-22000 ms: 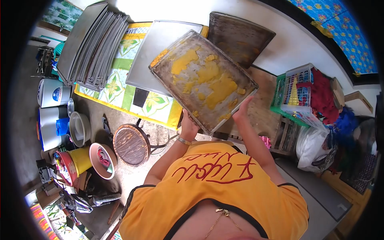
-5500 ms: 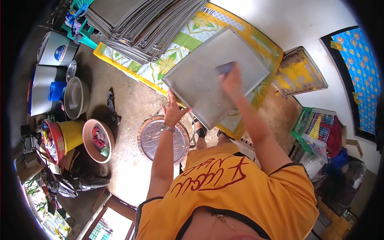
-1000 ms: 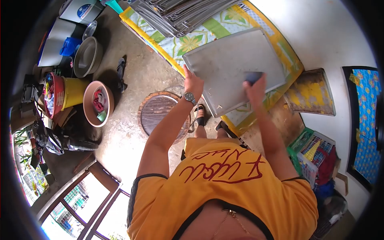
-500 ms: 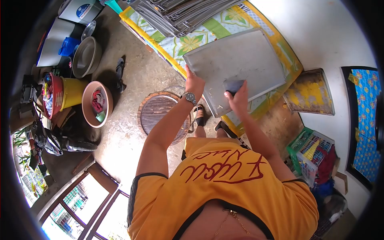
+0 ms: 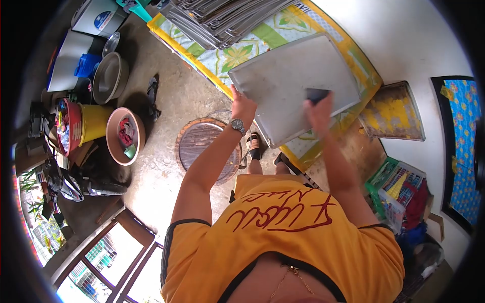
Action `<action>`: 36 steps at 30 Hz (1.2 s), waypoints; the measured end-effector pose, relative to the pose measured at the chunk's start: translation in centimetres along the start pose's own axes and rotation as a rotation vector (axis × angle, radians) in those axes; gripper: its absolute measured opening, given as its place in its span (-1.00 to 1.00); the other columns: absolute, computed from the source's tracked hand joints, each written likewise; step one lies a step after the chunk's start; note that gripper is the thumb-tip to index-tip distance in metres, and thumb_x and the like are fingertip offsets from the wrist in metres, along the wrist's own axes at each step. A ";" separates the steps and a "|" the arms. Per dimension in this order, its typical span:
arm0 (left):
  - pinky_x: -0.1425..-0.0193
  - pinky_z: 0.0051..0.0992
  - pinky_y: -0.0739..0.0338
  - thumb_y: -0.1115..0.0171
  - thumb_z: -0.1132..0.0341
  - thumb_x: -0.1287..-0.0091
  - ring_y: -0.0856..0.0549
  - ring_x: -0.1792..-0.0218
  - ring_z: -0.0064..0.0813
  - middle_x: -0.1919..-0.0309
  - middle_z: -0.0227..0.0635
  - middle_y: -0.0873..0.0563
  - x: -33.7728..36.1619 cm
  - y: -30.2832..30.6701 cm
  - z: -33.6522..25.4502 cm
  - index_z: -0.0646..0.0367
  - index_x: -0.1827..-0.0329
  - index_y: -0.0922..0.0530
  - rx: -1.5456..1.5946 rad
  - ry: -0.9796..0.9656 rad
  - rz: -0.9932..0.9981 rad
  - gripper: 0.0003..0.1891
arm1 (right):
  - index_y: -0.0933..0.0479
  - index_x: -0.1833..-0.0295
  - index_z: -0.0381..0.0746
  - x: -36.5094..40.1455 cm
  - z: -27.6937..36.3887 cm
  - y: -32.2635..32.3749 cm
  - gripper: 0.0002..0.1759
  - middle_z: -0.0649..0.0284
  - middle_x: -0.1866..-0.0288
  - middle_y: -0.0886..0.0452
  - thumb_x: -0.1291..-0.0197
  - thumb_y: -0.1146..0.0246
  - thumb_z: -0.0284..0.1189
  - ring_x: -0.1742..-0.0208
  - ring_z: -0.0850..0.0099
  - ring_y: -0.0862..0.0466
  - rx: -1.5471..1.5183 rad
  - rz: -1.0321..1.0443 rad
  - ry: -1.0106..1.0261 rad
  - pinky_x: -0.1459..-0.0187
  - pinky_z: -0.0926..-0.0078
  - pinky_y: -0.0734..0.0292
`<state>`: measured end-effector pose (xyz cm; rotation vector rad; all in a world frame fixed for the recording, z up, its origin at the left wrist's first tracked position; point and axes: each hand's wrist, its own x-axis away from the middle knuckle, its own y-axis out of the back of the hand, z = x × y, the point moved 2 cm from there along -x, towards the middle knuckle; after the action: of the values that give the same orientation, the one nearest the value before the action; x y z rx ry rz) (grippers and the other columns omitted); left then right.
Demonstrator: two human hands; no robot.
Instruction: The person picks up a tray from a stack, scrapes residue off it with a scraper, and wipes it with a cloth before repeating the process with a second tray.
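A large grey metal baking tray (image 5: 290,76) lies at a slant on the table, its near corner jutting past the table's edge. My left hand (image 5: 243,107), with a watch on the wrist, is closed on the tray's left rim; part of its fingers is hidden. Over the tray's right half, my right hand (image 5: 319,112) grips a dark flat scraper (image 5: 317,95) against the tray surface. That hand is slightly smeared by motion.
Several stacked metal trays (image 5: 222,22) stand at the back of the table, on a floral tablecloth (image 5: 240,54). A round wooden stool (image 5: 202,146) is near my feet. Basins, including a pink basin (image 5: 125,136), stand left. Crates (image 5: 399,184) stand right, below a yellow-stained board (image 5: 394,111).
My right hand has slid the scraper to the right and a little away from me across the tray. My left hand stays on the rim.
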<state>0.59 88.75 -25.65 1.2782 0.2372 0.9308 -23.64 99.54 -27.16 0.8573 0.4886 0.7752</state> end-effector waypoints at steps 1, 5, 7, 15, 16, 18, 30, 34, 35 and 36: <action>-0.46 0.30 0.21 -0.11 0.35 -0.26 -0.60 -0.14 -0.04 0.14 -0.18 -0.75 -0.2 -0.6 -0.4 0.04 0.08 -0.73 0.018 0.009 -0.055 -0.74 | 0.11 -0.45 -0.56 2.3 2.3 -1.6 0.14 -0.28 -0.38 -0.21 0.03 -0.44 -0.23 -0.40 -0.09 -0.27 -0.013 0.121 -0.003 -0.41 0.19 -0.19; -0.44 0.35 0.22 -0.12 0.35 -0.25 -0.61 -0.14 -0.01 0.16 -0.15 -0.77 0.0 -0.8 -0.2 0.05 0.10 -0.74 0.023 0.002 -0.104 -0.74 | 0.10 -0.45 -0.56 8.5 7.9 -3.6 0.14 -0.29 -0.32 -0.28 0.03 -0.44 -0.21 -0.29 -0.11 -0.39 0.005 0.340 0.049 -0.33 0.14 -0.29; -0.44 0.35 0.22 -0.12 0.35 -0.25 -0.58 -0.17 0.02 0.10 -0.11 -0.75 0.3 -1.0 0.1 0.05 0.08 -0.73 0.040 -0.018 -0.072 -0.73 | 0.11 -0.46 -0.55 5.4 5.0 -3.1 0.12 -0.29 -0.31 -0.29 0.01 -0.43 -0.24 -0.27 -0.12 -0.42 0.022 0.185 0.107 -0.31 0.14 -0.32; -0.45 0.33 0.23 -0.09 0.34 -0.27 -0.48 -0.25 0.25 -0.21 0.02 -0.57 0.2 -1.5 -0.1 0.08 -0.01 -0.71 0.078 0.013 -0.002 -0.69 | 0.11 -0.47 -0.53 6.8 7.7 -1.4 0.10 -0.31 -0.33 -0.28 0.00 -0.43 -0.29 -0.31 -0.12 -0.38 0.006 0.374 -0.104 -0.35 0.18 -0.28; -0.45 0.32 0.23 -0.09 0.33 -0.27 -0.48 -0.25 0.25 -0.20 0.03 -0.58 0.2 -1.3 -0.2 0.08 0.00 -0.71 0.062 0.011 0.022 -0.69 | 0.11 -0.47 -0.53 8.3 8.3 -1.4 0.11 -0.30 -0.33 -0.28 0.01 -0.43 -0.30 -0.31 -0.13 -0.38 -0.010 0.409 -0.066 -0.35 0.17 -0.28; -0.45 0.32 0.22 -0.10 0.32 -0.27 -0.47 -0.26 0.24 -0.18 0.04 -0.59 0.1 -1.2 -0.1 0.07 0.00 -0.71 0.022 0.011 0.067 -0.69 | 0.10 -0.47 -0.52 10.2 8.5 -2.4 0.11 -0.30 -0.32 -0.29 0.01 -0.44 -0.30 -0.31 -0.13 -0.37 -0.050 0.478 0.011 -0.35 0.17 -0.26; -0.47 0.20 0.06 -0.07 0.32 -0.29 -0.51 -0.24 -0.06 -0.18 -0.11 -0.59 0.8 -1.0 -0.2 -0.03 0.05 -0.73 0.037 0.126 -0.014 -0.71 | 0.09 -0.46 -0.54 9.1 7.5 -2.5 0.14 -0.31 -0.36 -0.23 0.04 -0.45 -0.24 -0.37 -0.10 -0.33 -0.125 0.364 0.028 -0.37 0.16 -0.25; -0.45 0.26 0.12 -0.04 0.33 -0.31 -0.45 -0.29 0.05 -0.28 -0.11 -0.53 1.1 -1.8 -0.4 0.09 -0.01 -0.71 0.038 0.122 -0.023 -0.69 | 0.10 -0.46 -0.57 -1.5 0.4 2.2 0.21 -0.30 -0.45 -0.13 0.06 -0.48 -0.15 -0.47 -0.06 -0.22 -0.062 0.029 -0.043 -0.48 0.21 -0.11; -0.45 0.26 0.11 -0.04 0.34 -0.31 -0.44 -0.30 0.05 -0.29 -0.11 -0.52 1.3 -1.9 -0.4 0.09 -0.02 -0.70 0.071 0.126 -0.009 -0.68 | 0.13 -0.47 -0.56 -4.6 -2.5 3.3 0.21 -0.31 -0.45 -0.13 0.04 -0.47 -0.14 -0.47 -0.05 -0.22 0.036 -0.045 -0.103 -0.48 0.24 -0.13; -0.44 0.26 0.10 -0.04 0.34 -0.31 -0.44 -0.31 0.05 -0.30 -0.11 -0.51 1.4 -1.8 -0.3 0.09 -0.02 -0.70 0.105 0.130 0.000 -0.68 | 0.15 -0.47 -0.55 -7.6 -5.2 4.5 0.20 -0.30 -0.46 -0.13 0.01 -0.46 -0.13 -0.47 -0.04 -0.23 0.140 -0.086 -0.178 -0.47 0.26 -0.16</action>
<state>2.09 89.98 -26.93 1.3145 0.3921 1.0135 -33.69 98.11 -25.93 1.0190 0.4214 0.5848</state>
